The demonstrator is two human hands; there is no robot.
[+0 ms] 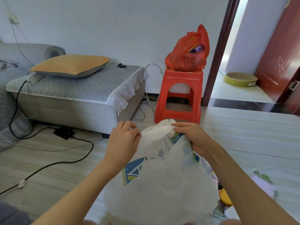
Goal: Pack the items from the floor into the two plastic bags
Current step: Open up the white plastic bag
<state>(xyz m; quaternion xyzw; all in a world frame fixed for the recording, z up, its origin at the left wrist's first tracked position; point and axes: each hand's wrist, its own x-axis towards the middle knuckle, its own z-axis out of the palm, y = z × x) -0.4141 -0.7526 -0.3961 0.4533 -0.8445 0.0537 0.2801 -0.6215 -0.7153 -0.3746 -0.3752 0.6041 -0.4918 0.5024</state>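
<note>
A white plastic bag (162, 181) with blue and green print hangs in front of me, held up by its top edge. My left hand (123, 142) pinches the rim on the left side. My right hand (193, 137) grips the rim on the right. A red plastic bag (188, 52), filled and slumped, sits on a red plastic stool (178, 93) by the wall. Loose items lie on the floor at the lower right: a yellow object (224, 198), a flat white packet (263, 182) and some wrappers (219, 213), partly hidden behind the white bag.
A grey sofa section (73, 93) with an orange pillow (71, 65) stands at the left. Black cables (68, 161) and a power strip (64, 132) cross the floor on the left. An open doorway with a dark red door (280, 59) is at the right.
</note>
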